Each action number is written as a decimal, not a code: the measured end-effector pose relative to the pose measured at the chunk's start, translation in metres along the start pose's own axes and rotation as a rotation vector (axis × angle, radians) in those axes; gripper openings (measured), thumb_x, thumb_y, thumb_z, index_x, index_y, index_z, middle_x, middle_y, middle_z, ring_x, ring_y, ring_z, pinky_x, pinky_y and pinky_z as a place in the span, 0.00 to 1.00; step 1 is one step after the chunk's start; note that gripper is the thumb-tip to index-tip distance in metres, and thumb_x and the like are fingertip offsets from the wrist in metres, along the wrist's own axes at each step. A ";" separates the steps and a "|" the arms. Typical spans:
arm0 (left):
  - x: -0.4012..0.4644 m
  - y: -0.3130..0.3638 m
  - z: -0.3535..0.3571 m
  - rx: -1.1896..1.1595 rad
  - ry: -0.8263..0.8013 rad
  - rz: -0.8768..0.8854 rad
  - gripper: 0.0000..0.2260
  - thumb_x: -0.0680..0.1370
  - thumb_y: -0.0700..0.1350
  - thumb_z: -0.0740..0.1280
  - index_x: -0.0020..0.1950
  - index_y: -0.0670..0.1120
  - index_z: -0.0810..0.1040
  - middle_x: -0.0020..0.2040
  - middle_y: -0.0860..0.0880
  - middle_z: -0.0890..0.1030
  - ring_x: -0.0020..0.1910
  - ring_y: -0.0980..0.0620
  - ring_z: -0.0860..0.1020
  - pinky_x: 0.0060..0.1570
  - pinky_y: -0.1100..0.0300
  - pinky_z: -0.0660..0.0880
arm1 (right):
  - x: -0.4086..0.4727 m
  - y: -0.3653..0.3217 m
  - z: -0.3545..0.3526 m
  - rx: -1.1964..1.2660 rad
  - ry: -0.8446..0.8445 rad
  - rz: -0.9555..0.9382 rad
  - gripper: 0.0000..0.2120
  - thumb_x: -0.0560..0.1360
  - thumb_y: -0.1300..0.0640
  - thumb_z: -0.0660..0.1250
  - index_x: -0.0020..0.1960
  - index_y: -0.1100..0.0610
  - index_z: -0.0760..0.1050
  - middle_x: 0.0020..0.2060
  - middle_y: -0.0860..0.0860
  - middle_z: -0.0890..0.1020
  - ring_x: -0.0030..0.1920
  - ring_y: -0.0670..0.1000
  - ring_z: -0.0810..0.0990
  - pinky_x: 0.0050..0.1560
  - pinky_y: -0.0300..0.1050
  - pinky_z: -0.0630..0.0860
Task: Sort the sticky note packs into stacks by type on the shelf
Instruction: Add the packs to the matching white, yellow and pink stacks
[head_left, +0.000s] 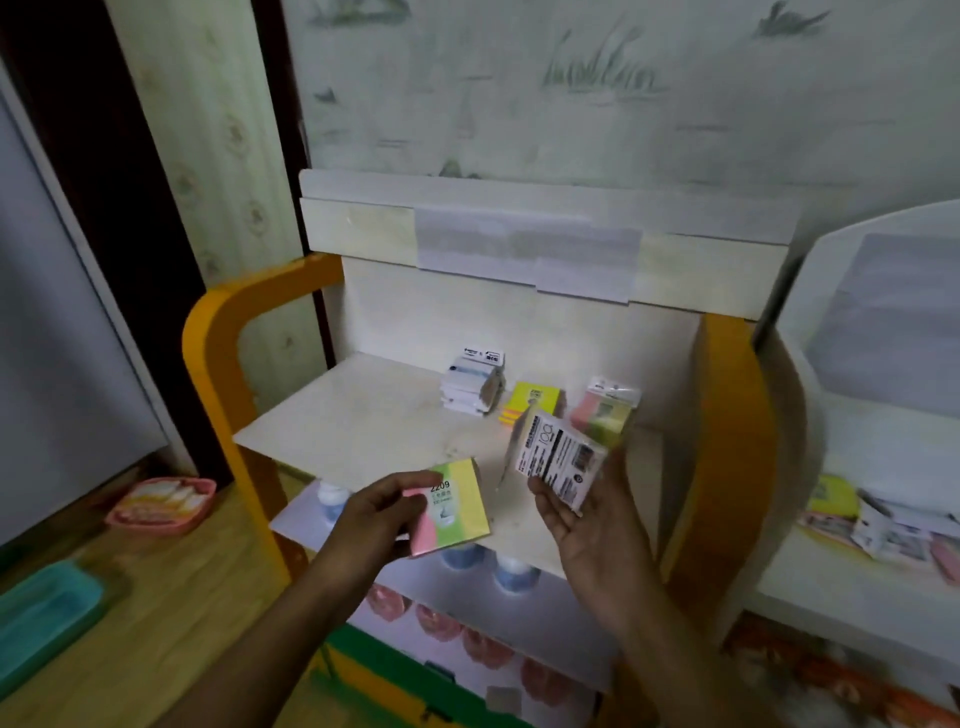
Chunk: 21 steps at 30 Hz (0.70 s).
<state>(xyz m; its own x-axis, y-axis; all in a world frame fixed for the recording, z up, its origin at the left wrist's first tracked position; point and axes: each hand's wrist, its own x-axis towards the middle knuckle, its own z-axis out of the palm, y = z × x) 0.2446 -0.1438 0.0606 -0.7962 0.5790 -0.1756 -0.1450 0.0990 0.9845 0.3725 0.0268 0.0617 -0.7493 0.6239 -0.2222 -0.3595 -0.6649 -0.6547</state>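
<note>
My left hand grips a pink, green and yellow sticky note pack marked 2209, held flat over the front edge of the shelf. In my right hand is a clear-wrapped pack, turned so its white barcode label faces me. At the back of the shelf stands a stack of white packs. To the right of it lies a stack of yellow packs. Further right, a pink and green pack in a hang bag sits partly behind the held pack.
Orange side frames bound the shelf on both sides. Bottles stand on the lower shelf. More packs and papers lie on the white unit at right. A pink tray and a teal tray sit on the floor.
</note>
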 end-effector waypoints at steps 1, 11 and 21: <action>0.008 0.000 0.000 0.008 -0.004 -0.006 0.11 0.82 0.39 0.60 0.56 0.46 0.82 0.56 0.41 0.81 0.55 0.39 0.80 0.44 0.54 0.81 | 0.011 0.004 0.000 0.016 0.015 -0.002 0.26 0.70 0.40 0.64 0.57 0.60 0.78 0.55 0.59 0.83 0.58 0.58 0.81 0.58 0.48 0.76; 0.109 0.025 -0.018 0.175 -0.047 0.076 0.12 0.80 0.38 0.62 0.56 0.50 0.82 0.53 0.49 0.82 0.47 0.52 0.83 0.40 0.61 0.80 | 0.118 0.016 0.000 -0.087 -0.058 -0.143 0.22 0.73 0.70 0.65 0.65 0.57 0.75 0.60 0.55 0.81 0.60 0.56 0.79 0.59 0.50 0.78; 0.207 0.030 -0.049 0.217 -0.135 0.142 0.11 0.81 0.40 0.60 0.61 0.48 0.77 0.53 0.51 0.82 0.43 0.59 0.83 0.37 0.69 0.78 | 0.191 0.043 0.045 -0.516 0.101 -0.020 0.11 0.76 0.66 0.64 0.56 0.57 0.77 0.47 0.56 0.84 0.48 0.55 0.83 0.44 0.50 0.79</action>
<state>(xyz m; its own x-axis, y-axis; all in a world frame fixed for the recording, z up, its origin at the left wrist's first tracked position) 0.0467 -0.0603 0.0534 -0.7118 0.7008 -0.0476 0.1035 0.1716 0.9797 0.1894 0.0989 0.0239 -0.6784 0.6879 -0.2580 -0.0331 -0.3794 -0.9246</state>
